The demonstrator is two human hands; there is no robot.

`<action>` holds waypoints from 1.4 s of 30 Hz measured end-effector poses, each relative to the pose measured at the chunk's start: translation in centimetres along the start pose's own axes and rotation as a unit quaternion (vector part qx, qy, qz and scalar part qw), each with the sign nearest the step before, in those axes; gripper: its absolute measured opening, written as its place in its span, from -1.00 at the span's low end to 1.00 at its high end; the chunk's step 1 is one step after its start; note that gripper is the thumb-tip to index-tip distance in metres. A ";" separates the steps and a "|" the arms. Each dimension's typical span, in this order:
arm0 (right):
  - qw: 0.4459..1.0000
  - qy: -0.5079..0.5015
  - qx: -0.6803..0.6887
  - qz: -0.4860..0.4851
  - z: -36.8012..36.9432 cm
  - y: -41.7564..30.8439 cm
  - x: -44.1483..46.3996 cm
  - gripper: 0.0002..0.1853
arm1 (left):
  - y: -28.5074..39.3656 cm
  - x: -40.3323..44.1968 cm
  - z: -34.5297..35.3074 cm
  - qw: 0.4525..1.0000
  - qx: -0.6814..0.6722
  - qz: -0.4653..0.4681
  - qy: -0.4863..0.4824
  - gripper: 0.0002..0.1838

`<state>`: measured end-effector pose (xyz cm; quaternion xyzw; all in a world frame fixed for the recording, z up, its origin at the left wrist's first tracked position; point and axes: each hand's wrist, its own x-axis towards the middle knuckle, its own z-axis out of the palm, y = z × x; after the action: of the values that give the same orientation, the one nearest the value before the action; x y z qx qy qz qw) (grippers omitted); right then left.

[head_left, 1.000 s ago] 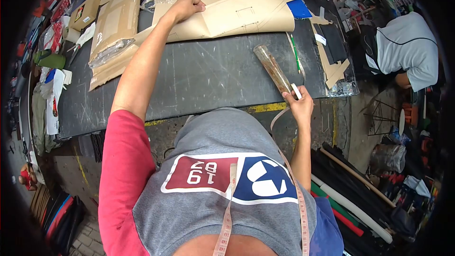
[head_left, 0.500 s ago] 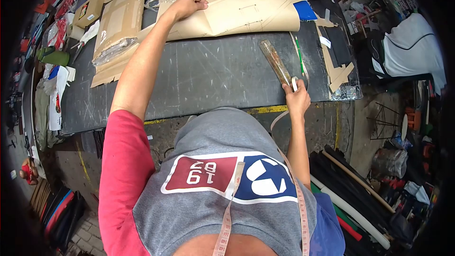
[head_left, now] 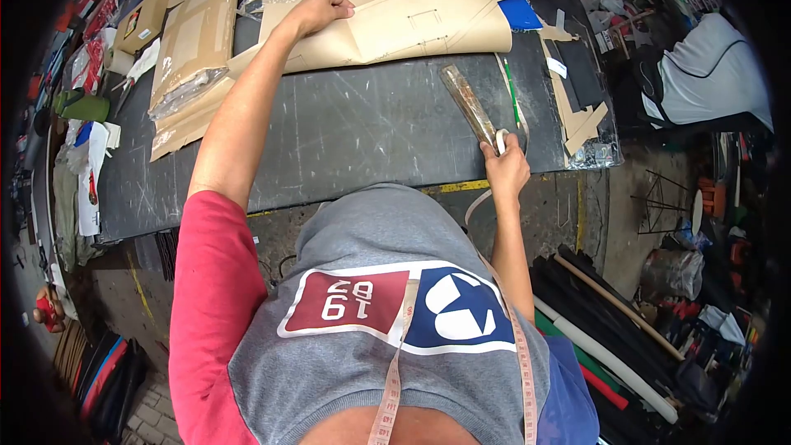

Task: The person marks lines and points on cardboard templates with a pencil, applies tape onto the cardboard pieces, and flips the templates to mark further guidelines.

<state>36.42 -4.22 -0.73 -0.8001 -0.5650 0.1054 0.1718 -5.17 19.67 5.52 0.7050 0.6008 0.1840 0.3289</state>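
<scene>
My left hand [head_left: 320,13] is closed on a large sheet of brown pattern paper [head_left: 412,26], which is folded over and marked with pencil lines and small rectangles. At the table's front right, my right hand [head_left: 507,169] grips the near end of a worn, stained flat ruler [head_left: 468,102]. A white ring [head_left: 500,141] shows by its fingers; I cannot tell whether it is a tape roll or a handle. Just to the right of the ruler lie a green pencil [head_left: 512,92] and a pale strip [head_left: 522,119].
A plastic-wrapped cardboard package [head_left: 194,45] lies on the left of the dark table [head_left: 346,124]. A blue piece [head_left: 519,13] shows beside the paper, with dark and brown scraps [head_left: 581,74] farther right. A measuring tape [head_left: 388,391] hangs from my neck. Rolls [head_left: 606,354] lean at lower right.
The view has shifted slightly, so the table and its things sit a little farther left. Both hands keep their holds on the paper and the ruler.
</scene>
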 end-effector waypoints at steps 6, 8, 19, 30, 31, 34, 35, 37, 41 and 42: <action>1.000 0.015 -0.002 -0.017 0.2 0.0 -0.2 -0.56 | 0.2 -0.2 0.3 1.000 -0.002 -0.007 -0.002 -0.61; 1.000 0.022 0.002 -0.021 0.3 0.1 -0.2 -0.57 | 0.2 -0.3 0.4 1.000 -0.004 -0.008 -0.003 -0.61; 0.999 0.025 -0.004 -0.022 0.1 0.0 -0.4 -0.57 | -0.2 0.0 1.1 1.000 -0.014 -0.016 -0.005 -0.63; 0.997 -0.058 0.045 -0.002 -2.0 0.7 -0.6 -0.60 | -0.3 -2.4 2.6 0.999 -0.029 0.001 0.013 -0.64; 0.995 -0.069 0.066 -0.001 -2.4 0.9 -1.6 -0.61 | -0.7 -2.6 2.5 0.999 -0.030 -0.003 0.016 -0.64; 0.991 -0.093 0.101 0.002 -4.0 1.7 -4.1 -0.63 | -1.7 -2.4 2.7 0.999 -0.035 -0.028 0.013 -0.64; 0.991 -0.092 0.093 -0.005 -4.3 1.5 -4.7 -0.63 | -1.5 -2.7 2.7 0.999 -0.037 -0.030 0.015 -0.64; 0.993 -0.087 0.081 -0.018 -4.6 1.0 -5.3 -0.64 | -0.9 -3.3 2.8 0.999 -0.029 -0.036 0.025 -0.64; 0.986 -0.042 0.144 -0.078 -5.0 0.9 -5.5 -0.67 | 0.1 -4.9 3.4 0.999 -0.024 -0.006 0.035 -0.65; 0.986 -0.043 0.143 -0.075 -5.5 0.5 -5.6 -0.67 | 0.3 -5.6 3.7 0.999 -0.025 0.010 0.038 -0.66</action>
<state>37.00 -10.47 4.02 -0.7171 -0.6095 0.2065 0.2677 -3.69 13.35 3.79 0.6952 0.6011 0.2283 0.3214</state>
